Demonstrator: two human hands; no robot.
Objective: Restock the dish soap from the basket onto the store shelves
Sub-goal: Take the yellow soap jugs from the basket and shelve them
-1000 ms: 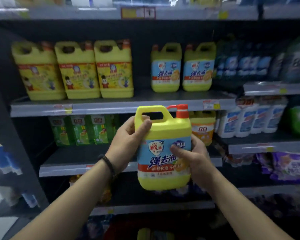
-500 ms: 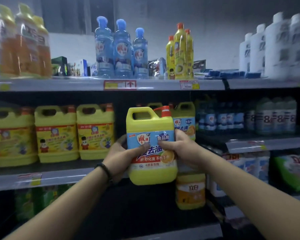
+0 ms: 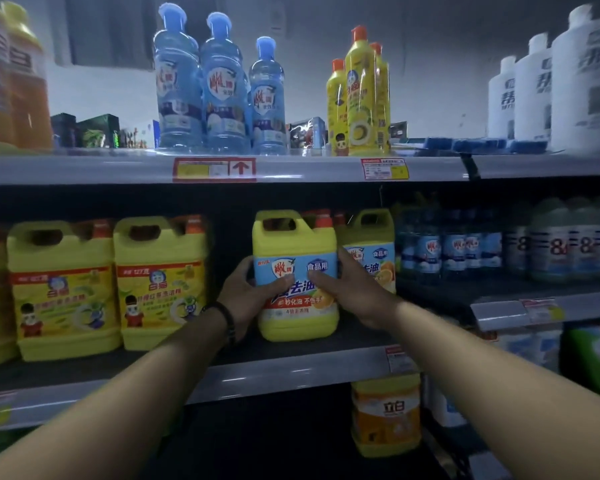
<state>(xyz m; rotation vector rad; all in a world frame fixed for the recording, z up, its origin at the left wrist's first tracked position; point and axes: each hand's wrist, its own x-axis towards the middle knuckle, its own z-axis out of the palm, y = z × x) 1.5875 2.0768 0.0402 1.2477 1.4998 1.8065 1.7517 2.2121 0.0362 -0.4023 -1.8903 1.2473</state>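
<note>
A yellow dish soap jug point(image 3: 293, 244) with a blue label and red cap stands upright on the middle shelf point(image 3: 291, 372). My left hand point(image 3: 248, 294) grips its left side and my right hand point(image 3: 352, 289) grips its right side, fingers across the label. A matching jug point(image 3: 373, 247) stands just behind and to its right. The basket is out of view.
Two yellow jugs with red-banded labels point(image 3: 160, 282) stand left of a gap on the same shelf. Dark blue bottles point(image 3: 454, 247) fill the right. The top shelf carries clear blue bottles point(image 3: 222, 88), yellow bottles point(image 3: 364, 95) and white bottles point(image 3: 568, 81). An orange jug point(image 3: 387, 415) sits below.
Both hands carried the jug up and forward from in front of the shelves onto the middle shelf. My view rose toward the top shelf.
</note>
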